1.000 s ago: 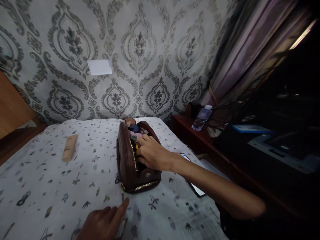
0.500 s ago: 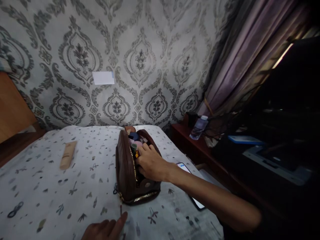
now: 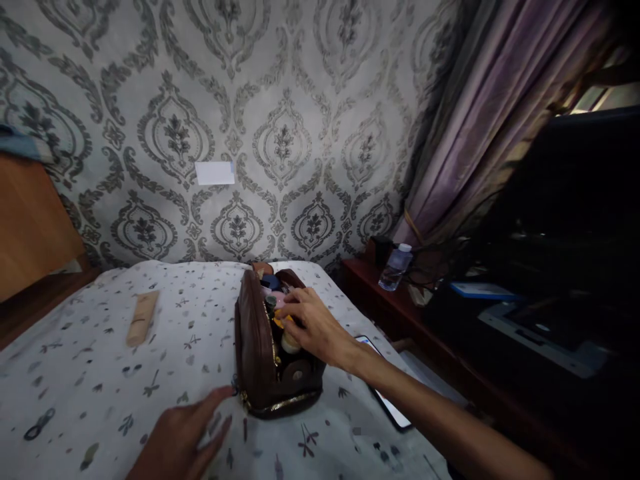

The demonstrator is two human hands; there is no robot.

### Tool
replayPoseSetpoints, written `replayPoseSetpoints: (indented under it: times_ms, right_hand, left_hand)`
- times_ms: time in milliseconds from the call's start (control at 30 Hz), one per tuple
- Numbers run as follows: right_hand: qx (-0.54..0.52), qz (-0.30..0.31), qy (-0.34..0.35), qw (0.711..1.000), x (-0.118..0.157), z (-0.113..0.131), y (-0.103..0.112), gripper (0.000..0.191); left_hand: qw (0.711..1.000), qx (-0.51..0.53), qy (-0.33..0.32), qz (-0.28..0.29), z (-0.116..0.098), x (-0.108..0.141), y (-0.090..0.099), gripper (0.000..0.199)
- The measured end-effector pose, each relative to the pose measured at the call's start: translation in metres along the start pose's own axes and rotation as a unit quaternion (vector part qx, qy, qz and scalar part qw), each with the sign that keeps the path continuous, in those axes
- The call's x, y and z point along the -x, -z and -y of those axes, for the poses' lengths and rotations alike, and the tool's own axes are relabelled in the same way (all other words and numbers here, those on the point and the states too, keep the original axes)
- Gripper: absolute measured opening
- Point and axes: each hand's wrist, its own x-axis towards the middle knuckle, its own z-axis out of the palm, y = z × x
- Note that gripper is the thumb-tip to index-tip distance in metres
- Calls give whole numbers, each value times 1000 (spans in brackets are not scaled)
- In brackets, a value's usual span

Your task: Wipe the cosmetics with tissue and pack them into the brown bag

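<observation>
A brown zip bag [image 3: 250,340] stands unzipped on the bed, packed with small items. Over its opening is my right hand [image 3: 315,327], fingers bent and apart, with nothing visibly gripped. Just under those fingertips lie a yellow item [image 3: 281,319] and a pale, rounded item [image 3: 290,343]; whether I touch them cannot be made out. Farther back in the bag are a pink item [image 3: 276,298] and a dark blue item [image 3: 271,282]. My left hand [image 3: 183,427] is open beside the bag's near left corner, its index finger stretched toward the zip end. A beige tube [image 3: 143,319] lies off to the left.
The bed's patterned white sheet [image 3: 200,313] runs back to the wallpapered wall. A phone [image 3: 395,407] lies under my right forearm. On the reddish-brown ledge [image 3: 360,280] at right stands a clear bottle [image 3: 396,268]. A wooden panel [image 3: 37,227] borders the left.
My right hand has risen slightly out of the bag and its fingers have spread, showing the pale item. My left hand has moved forward and left, closer to the bag's corner. The view has tilted up.
</observation>
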Motion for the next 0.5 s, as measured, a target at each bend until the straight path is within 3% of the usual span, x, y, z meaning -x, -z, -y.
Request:
replayPoseSetpoints:
  times_ms: [133, 233, 367, 500]
  right_hand:
    - [-67, -96, -13, 993, 17, 0, 2, 16]
    - [-83, -121, -3, 989, 33, 5, 0, 17]
    - [-68, -120, -2, 990, 40, 8, 0, 18]
    - [-14, -83, 4, 996, 7, 3, 10, 21]
  left_hand:
    - [984, 53, 166, 29, 20, -25, 23, 37]
    - [965, 81, 248, 20, 42, -37, 35, 45]
    - [950, 108, 292, 2, 60, -48, 49, 49]
    - [955, 128, 269, -7, 57, -54, 49, 46]
